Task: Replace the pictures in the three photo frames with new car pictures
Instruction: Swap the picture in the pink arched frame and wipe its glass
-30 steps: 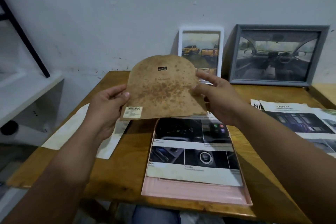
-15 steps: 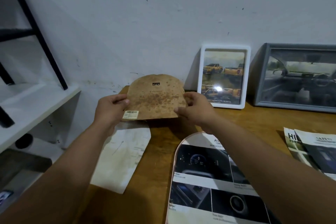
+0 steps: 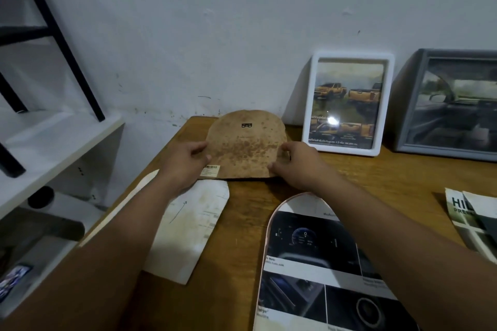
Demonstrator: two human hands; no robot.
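A wooden table [image 3: 242, 236] fills the lower middle of the frame, pushed against a pale scuffed wall [image 3: 215, 21] that takes up the whole upper half. At the left edge stands a white shelf [image 3: 53, 142] with black metal bars [image 3: 53, 27] crossing above it.

At the right edge, a grey photo frame [image 3: 454, 105] leans on the wall, showing a car interior. Just left of it a white photo frame [image 3: 349, 103] leans the same way, holding a picture of yellow pickup trucks with a glare spot on the glass.

In the lower middle lies an arched pink frame [image 3: 262, 236], face down, with a dashboard picture [image 3: 312, 258] laid in it; the right forearm crosses over part of it. Left of that, a stained white arched sheet [image 3: 188, 228] lies flat on the wood, partly under the left forearm. Car brochures [image 3: 468, 220] sit at the right edge, below the grey frame.

In the centre, a brown spotted backing board [image 3: 246, 146] with a rounded top and a barcode sticker at its lower left corner is held between both hands, low over the table near the wall. The left hand [image 3: 183, 166] grips its left edge, thumb on top. The right hand [image 3: 298, 166] pinches its right edge with curled fingers.
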